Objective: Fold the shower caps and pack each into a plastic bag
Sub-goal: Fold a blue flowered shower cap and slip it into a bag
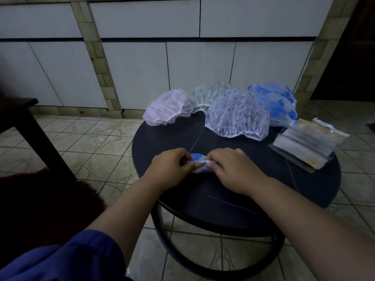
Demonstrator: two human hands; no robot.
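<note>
A small folded blue-and-white shower cap lies on the round dark table, pinched from both sides. My left hand grips its left end and my right hand grips its right end, fingers curled over it. At the table's far edge sit several unfolded caps: a pink one, a green-patterned one, a purple-patterned one and a blue-flowered one. A stack of clear plastic bags lies at the right edge.
A dark wooden table stands at the left, and a dark red furry seat is at lower left. White cabinet doors line the wall behind. Tiled floor surrounds the table.
</note>
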